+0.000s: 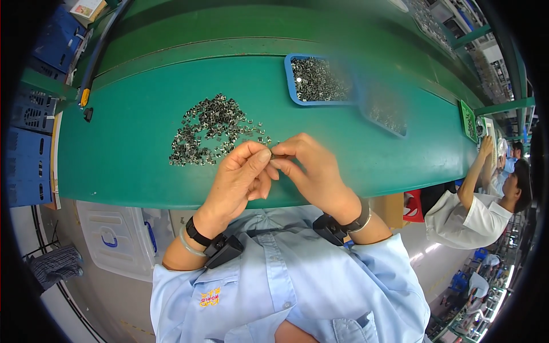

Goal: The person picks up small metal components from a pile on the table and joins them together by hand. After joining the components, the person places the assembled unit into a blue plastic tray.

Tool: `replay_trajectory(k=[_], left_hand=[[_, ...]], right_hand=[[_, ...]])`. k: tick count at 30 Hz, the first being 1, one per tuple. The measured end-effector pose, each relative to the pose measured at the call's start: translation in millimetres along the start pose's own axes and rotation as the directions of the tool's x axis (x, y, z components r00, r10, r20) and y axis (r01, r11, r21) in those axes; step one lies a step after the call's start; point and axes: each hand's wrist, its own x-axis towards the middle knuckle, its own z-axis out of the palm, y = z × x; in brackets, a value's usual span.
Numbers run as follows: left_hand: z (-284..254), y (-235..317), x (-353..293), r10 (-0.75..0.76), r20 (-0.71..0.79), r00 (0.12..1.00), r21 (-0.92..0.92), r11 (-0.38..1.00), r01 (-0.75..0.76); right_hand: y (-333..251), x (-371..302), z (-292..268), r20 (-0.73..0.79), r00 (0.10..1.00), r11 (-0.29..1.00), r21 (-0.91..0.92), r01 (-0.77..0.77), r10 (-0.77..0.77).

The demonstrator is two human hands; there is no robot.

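Note:
My left hand [243, 174] and my right hand [309, 168] meet fingertip to fingertip over the near part of the green table mat [131, 183]. Both hands are closed in a pinch around a tiny dark piece, mostly hidden by the fingers. It may be one of the small metal parts, but I cannot make it out. Just beyond my left hand lies a loose pile of small black and silver metal parts [214, 117], with a few strays reaching toward my fingers. Farther off, a blue tray [294, 96] holds many more such parts.
A second tray [389, 128], blurred, stands right of the blue one. A green tray [469, 121] sits at the table's right end, near a co-worker in a white shirt [474, 220]. Blue crates [28, 166] stand at the left; a clear lidded box [114, 237] is below the table edge.

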Motion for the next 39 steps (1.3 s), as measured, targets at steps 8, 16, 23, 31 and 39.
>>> replay_trajectory(k=[8,16,23,31,39], left_hand=[[1.7,6.7,-1.8,-0.035,-0.023,0.999,-0.027,0.999,0.035],[2.0,3.5,-2.2,-0.024,0.003,1.0,-0.058,0.998,0.024],[7.1,7.0,-2.6,-0.018,-0.019,1.0,-0.006,1.0,0.018],[3.7,0.1,-0.7,0.027,0.016,0.999,0.008,1.0,-0.027],[4.1,-3.3,0.6,0.041,0.022,0.999,-0.004,0.999,-0.041]], right_hand=[[0.8,4.3,-2.1,0.007,0.984,0.956,-0.236,0.174,-0.178],[-1.0,0.9,1.9,-0.057,0.986,0.97,-0.193,0.145,-0.158],[1.6,0.8,-0.4,-0.062,0.98,0.972,-0.156,0.177,-0.188],[-0.1,-4.3,2.3,-0.091,0.983,0.981,-0.132,0.145,-0.157],[-0.6,-5.9,4.1,-0.107,0.986,0.99,-0.075,0.116,-0.124]])
